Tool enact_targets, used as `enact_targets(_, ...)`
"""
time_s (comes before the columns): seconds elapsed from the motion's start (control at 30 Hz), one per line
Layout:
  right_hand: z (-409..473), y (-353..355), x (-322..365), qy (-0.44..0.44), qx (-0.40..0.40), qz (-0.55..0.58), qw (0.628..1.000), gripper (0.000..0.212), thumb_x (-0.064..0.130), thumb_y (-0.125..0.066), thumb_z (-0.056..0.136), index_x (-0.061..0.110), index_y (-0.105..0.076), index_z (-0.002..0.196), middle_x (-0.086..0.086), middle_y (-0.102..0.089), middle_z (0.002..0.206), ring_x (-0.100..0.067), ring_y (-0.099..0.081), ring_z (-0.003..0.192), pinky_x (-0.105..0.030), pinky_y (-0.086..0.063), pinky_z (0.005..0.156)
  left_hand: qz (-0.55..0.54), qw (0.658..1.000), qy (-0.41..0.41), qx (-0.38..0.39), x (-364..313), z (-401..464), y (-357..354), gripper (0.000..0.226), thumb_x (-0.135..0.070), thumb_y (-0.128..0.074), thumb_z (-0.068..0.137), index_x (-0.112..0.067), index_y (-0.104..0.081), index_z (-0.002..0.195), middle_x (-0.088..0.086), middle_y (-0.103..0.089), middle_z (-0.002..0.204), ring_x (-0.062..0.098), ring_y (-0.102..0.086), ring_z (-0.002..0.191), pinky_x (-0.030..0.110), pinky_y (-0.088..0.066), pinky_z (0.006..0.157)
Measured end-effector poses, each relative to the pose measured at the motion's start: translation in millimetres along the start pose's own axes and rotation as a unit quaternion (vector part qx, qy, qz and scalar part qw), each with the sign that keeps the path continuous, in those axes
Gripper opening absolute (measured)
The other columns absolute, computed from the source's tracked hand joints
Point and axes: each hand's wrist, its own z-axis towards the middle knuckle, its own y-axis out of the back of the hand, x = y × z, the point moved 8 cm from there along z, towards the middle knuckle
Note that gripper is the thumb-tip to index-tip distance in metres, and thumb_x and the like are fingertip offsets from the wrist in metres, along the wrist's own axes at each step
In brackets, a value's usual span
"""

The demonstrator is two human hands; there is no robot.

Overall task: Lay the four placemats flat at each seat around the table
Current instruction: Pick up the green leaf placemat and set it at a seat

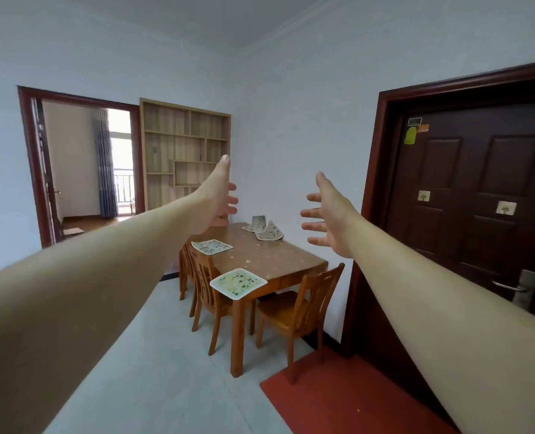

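Observation:
A brown wooden table stands ahead against the white wall. A green-patterned placemat lies flat on its near left corner, overhanging the edge. A second placemat lies flat along the left side. Two curled placemats lean at the far end by the wall, overlapping. My left hand and my right hand are stretched out in the air well short of the table, palms facing each other, fingers spread, holding nothing.
Wooden chairs stand at the left side and at the near end. A dark door with a red mat is on the right. A shelf unit and an open doorway are at the back left.

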Motion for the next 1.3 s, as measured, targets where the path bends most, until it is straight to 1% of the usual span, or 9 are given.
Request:
enact_targets(0.23,64.6,-40.0,-22.5,-0.037,-0.024,0.001,0.999,0.073,0.074,-0.031,0.098,0.022,-0.051,0.145,-0.012,-0.060,0.141,-0.030,-0.060,0.115,-0.054,-0.047,0.104,-0.019,0.999,0.025,0.013,36.4,73.8,32.9,0.086,-0.075,-0.020,0.096,-0.011,-0.050,0.145,0.020,-0.058,0.142,0.036,-0.056,0.128,0.056,-0.041,0.111)
enact_targets(0.47,147.9,-96.9,-23.8,-0.044,-0.046,0.009,0.998,0.073,0.074,-0.031,0.098,0.021,-0.052,0.144,-0.012,-0.061,0.141,-0.032,-0.060,0.122,-0.056,-0.046,0.108,-0.022,0.999,0.024,0.038,55.6,172.6,75.7,0.089,-0.078,-0.019,0.094,-0.011,-0.052,0.143,0.020,-0.059,0.140,0.034,-0.060,0.115,0.050,-0.045,0.101)
enact_targets(0.6,190.9,-126.1,-28.7,-0.049,-0.053,0.011,0.997,0.073,0.074,-0.031,0.098,0.021,-0.052,0.144,-0.012,-0.061,0.141,-0.032,-0.061,0.122,-0.058,-0.045,0.109,-0.022,0.998,0.029,0.057,75.8,225.9,90.1,0.090,-0.078,-0.020,0.094,-0.009,-0.052,0.141,0.021,-0.060,0.140,0.038,-0.060,0.121,0.055,-0.043,0.108)
enact_targets(0.7,220.1,-139.6,-34.5,-0.054,-0.054,0.010,0.997,0.071,0.073,-0.032,0.098,0.021,-0.053,0.141,-0.012,-0.062,0.140,-0.031,-0.062,0.120,-0.059,-0.045,0.108,-0.014,0.998,0.031,0.061,89.8,259.5,90.8,0.088,-0.078,-0.019,0.094,-0.010,-0.055,0.138,0.020,-0.063,0.136,0.036,-0.062,0.118,0.050,-0.048,0.095)
enact_targets(0.77,240.8,-142.9,-39.3,-0.057,-0.057,0.011,0.997,0.070,0.073,-0.032,0.099,0.021,-0.054,0.140,-0.012,-0.063,0.138,-0.030,-0.063,0.118,-0.058,-0.046,0.108,-0.016,0.997,0.034,0.069,97.3,281.2,85.5,0.087,-0.077,-0.019,0.094,-0.011,-0.055,0.138,0.019,-0.064,0.134,0.036,-0.063,0.116,0.049,-0.047,0.095)
enact_targets(0.9,288.4,-138.8,-53.8,-0.061,-0.063,0.018,0.996,0.070,0.073,-0.032,0.098,0.021,-0.056,0.139,-0.011,-0.065,0.135,-0.030,-0.065,0.115,-0.058,-0.046,0.107,-0.026,0.995,0.038,0.093,108.5,328.1,65.8,0.086,-0.076,-0.020,0.095,-0.010,-0.052,0.140,0.021,-0.062,0.136,0.038,-0.061,0.121,0.054,-0.044,0.108)
enact_targets(1.0,329.9,-131.1,-68.5,-0.065,-0.062,0.024,0.996,0.070,0.073,-0.033,0.098,0.021,-0.056,0.139,-0.012,-0.065,0.135,-0.031,-0.065,0.116,-0.059,-0.046,0.108,-0.028,0.994,0.041,0.096,116.2,366.2,50.9,0.087,-0.076,-0.020,0.095,-0.009,-0.051,0.142,0.022,-0.060,0.139,0.040,-0.058,0.125,0.058,-0.041,0.110)
enact_targets(1.2,426.6,-104.0,-85.5,-0.064,-0.050,0.033,0.996,0.069,0.072,-0.033,0.099,0.021,-0.056,0.139,-0.010,-0.066,0.131,-0.030,-0.066,0.112,-0.058,-0.048,0.106,-0.017,0.997,0.032,0.067,121.2,461.2,24.5,0.086,-0.077,-0.021,0.094,-0.010,-0.056,0.137,0.019,-0.066,0.130,0.037,-0.064,0.114,0.053,-0.048,0.101)
enact_targets(1.3,477.4,-89.9,-86.4,-0.064,-0.044,0.043,0.996,0.067,0.071,-0.034,0.099,0.020,-0.058,0.136,-0.008,-0.068,0.125,-0.028,-0.067,0.108,-0.056,-0.049,0.105,-0.017,0.998,0.031,0.057,119.8,509.4,10.3,0.087,-0.077,-0.021,0.094,-0.009,-0.057,0.136,0.020,-0.067,0.128,0.036,-0.065,0.112,0.055,-0.048,0.103)
